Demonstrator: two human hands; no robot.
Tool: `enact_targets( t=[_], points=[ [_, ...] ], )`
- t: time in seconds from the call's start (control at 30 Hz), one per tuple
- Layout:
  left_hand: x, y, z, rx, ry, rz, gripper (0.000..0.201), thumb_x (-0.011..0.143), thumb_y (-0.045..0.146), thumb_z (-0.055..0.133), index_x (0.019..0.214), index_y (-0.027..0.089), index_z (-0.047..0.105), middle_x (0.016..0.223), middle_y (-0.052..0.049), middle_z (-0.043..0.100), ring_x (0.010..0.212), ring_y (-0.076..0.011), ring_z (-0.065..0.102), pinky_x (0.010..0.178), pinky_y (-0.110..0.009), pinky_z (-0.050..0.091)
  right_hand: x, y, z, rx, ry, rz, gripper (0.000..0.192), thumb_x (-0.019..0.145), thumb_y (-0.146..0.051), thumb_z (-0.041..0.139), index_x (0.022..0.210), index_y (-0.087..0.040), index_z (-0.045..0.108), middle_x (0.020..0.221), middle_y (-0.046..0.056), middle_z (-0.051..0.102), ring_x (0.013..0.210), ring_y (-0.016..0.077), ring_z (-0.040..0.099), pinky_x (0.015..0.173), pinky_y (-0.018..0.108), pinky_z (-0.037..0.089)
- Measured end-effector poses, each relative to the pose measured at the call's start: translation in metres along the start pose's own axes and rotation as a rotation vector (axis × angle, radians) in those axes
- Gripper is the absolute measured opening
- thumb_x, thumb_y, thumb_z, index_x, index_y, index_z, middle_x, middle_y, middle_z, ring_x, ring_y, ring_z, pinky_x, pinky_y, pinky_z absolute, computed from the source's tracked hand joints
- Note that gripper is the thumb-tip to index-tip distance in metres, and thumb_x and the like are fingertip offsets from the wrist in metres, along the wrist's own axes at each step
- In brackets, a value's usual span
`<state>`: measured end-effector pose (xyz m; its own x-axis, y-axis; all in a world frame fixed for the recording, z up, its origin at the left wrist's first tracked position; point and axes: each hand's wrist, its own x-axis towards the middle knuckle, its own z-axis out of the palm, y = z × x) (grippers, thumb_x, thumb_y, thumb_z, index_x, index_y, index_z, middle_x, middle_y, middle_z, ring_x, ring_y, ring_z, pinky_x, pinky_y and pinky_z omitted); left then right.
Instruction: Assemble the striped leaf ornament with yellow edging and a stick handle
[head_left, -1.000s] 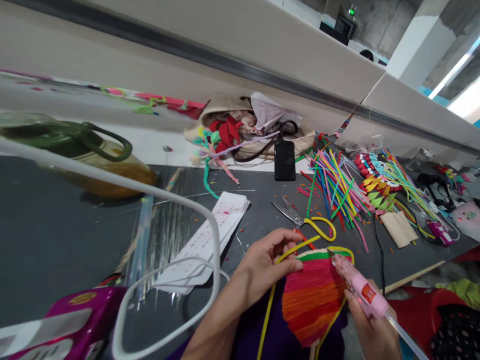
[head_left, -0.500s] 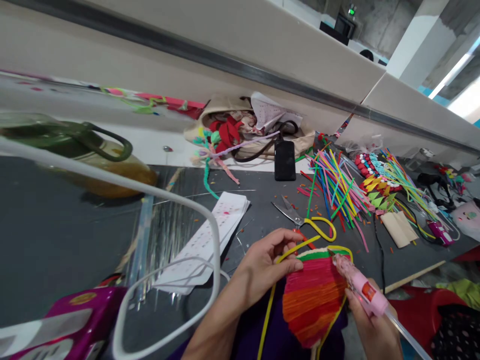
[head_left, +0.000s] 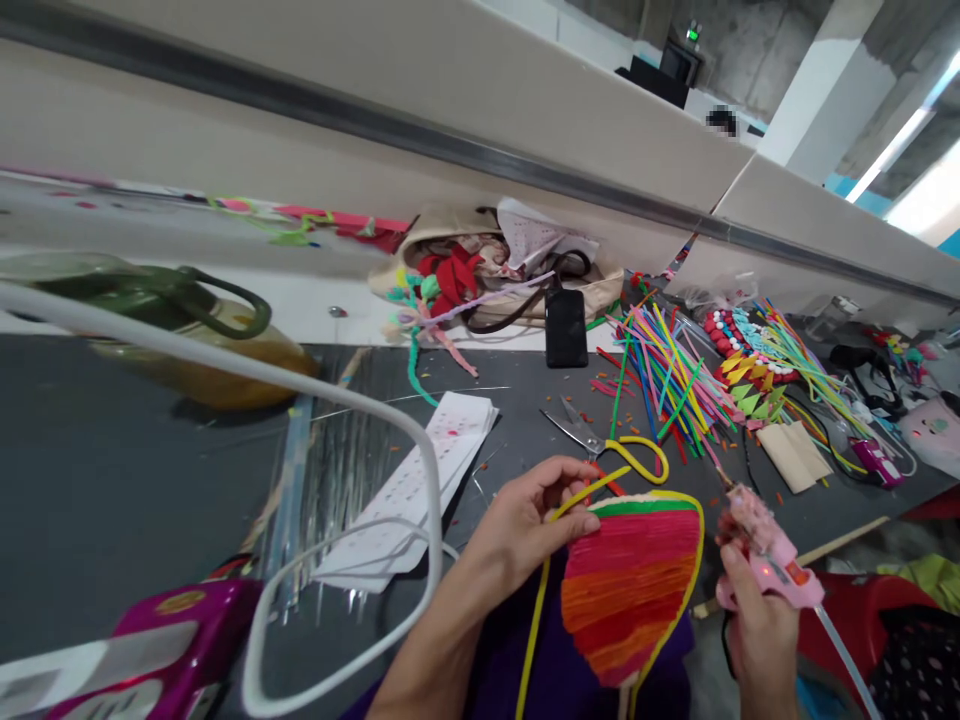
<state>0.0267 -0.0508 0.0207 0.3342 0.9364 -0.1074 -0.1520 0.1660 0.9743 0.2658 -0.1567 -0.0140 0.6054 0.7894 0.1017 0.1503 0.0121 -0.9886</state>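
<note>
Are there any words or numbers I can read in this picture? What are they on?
None can be read.
White paper sheets: rows of small pink marks, too blurred to read.
Pink glue gun in the right hand: a small red label, too small to read.
Green sign high at the back: only a glow, unreadable.

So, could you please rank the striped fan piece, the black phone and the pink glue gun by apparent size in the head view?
1. striped fan piece
2. pink glue gun
3. black phone, though it lies farther away, so its rank against the glue gun is unsure.
</note>
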Motion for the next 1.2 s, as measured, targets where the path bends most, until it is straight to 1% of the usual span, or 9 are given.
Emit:
enact_targets(
  t=[0.23,0.4,0.57,0.67,0.83,0.9,0.97,1.07,1.2],
  points=[
    [0.003,-0.001,-0.003,0.073,-0.016,0.038,0.040,0.063,0.026,0.082,0.098,0.016,0.066,0.086,-0.001,0.067,0.080,-0.0173,0.060,0.072,-0.027,0.045,0.008,0.012,0.014,0.310,-0.043,0.203,0.047,0.070,-0.035,0.080,0.114,-0.020,0.070,0.120,0.010,0.070,0.113,0.0261,0.065,0.097,0.038,0.053],
    [0.003,-0.002,-0.004,0.092,-0.009,0.038,0.040,0.062,0.027,0.083,0.097,0.016,0.065,0.085,-0.001,0.066,0.078,-0.0165,0.060,0.071,-0.026,0.044,0.007,0.023,0.024,0.314,-0.039,0.250,0.053,0.067,-0.036,0.082,0.116,-0.020,0.069,0.116,0.010,0.072,0.110,0.0272,0.066,0.092,0.040,0.055],
    [0.000,0.000,-0.004,0.107,-0.009,0.023,0.039,0.063,0.026,0.082,0.096,0.016,0.065,0.083,-0.001,0.067,0.077,-0.0166,0.060,0.069,-0.026,0.044,0.019,0.015,0.023,0.239,-0.068,0.168,0.049,0.069,-0.039,0.079,0.112,-0.018,0.069,0.112,0.011,0.073,0.108,0.0292,0.066,0.088,0.041,0.057],
    [0.001,-0.001,-0.005,0.134,-0.018,0.025,0.038,0.062,0.027,0.082,0.095,0.017,0.065,0.084,-0.002,0.068,0.078,-0.0175,0.062,0.069,-0.027,0.045,0.036,-0.003,0.021,0.081,-0.181,0.066,0.039,0.074,-0.039,0.074,0.107,-0.018,0.072,0.110,0.011,0.074,0.109,0.0293,0.066,0.094,0.042,0.053],
    [0.002,-0.002,-0.009,0.197,-0.036,0.029,0.039,0.064,0.028,0.082,0.098,0.016,0.065,0.088,-0.004,0.070,0.078,-0.0181,0.063,0.071,-0.028,0.048,0.064,-0.033,0.036,0.073,-0.552,-0.132,0.039,0.078,-0.033,0.069,0.115,-0.023,0.071,0.125,0.007,0.068,0.119,0.0259,0.060,0.106,0.040,0.043],
    [0.002,-0.003,-0.010,0.218,-0.037,0.020,0.040,0.064,0.028,0.082,0.098,0.016,0.065,0.087,-0.004,0.070,0.077,-0.0180,0.063,0.071,-0.028,0.048,0.072,-0.036,0.043,0.113,-0.615,-0.131,0.040,0.077,-0.033,0.070,0.116,-0.023,0.070,0.123,0.006,0.069,0.116,0.0256,0.062,0.100,0.038,0.048],
    [0.001,-0.003,-0.012,0.226,-0.028,0.015,0.040,0.064,0.028,0.082,0.098,0.015,0.065,0.084,-0.003,0.069,0.075,-0.0171,0.062,0.069,-0.028,0.047,0.082,-0.031,0.049,0.132,-0.598,-0.052,0.039,0.075,-0.035,0.072,0.112,-0.022,0.071,0.109,0.005,0.074,0.098,0.0240,0.068,0.080,0.033,0.055],
    [0.000,-0.005,-0.014,0.202,-0.023,0.012,0.040,0.064,0.029,0.082,0.097,0.015,0.065,0.081,-0.001,0.067,0.072,-0.0151,0.060,0.067,-0.026,0.046,0.102,-0.017,0.055,0.149,-0.546,0.137,0.034,0.068,-0.038,0.078,0.094,-0.017,0.072,0.074,0.001,0.072,0.059,0.0148,0.061,0.050,0.023,0.046],
    [-0.001,-0.007,-0.016,0.154,-0.021,-0.014,0.041,0.063,0.028,0.083,0.097,0.015,0.064,0.077,0.001,0.065,0.069,-0.0138,0.059,0.065,-0.025,0.045,0.127,-0.005,0.068,0.275,-0.613,0.308,0.038,0.057,-0.038,0.086,0.080,-0.014,0.067,0.063,-0.003,0.064,0.052,0.0089,0.052,0.050,0.020,0.040]
  ],
)
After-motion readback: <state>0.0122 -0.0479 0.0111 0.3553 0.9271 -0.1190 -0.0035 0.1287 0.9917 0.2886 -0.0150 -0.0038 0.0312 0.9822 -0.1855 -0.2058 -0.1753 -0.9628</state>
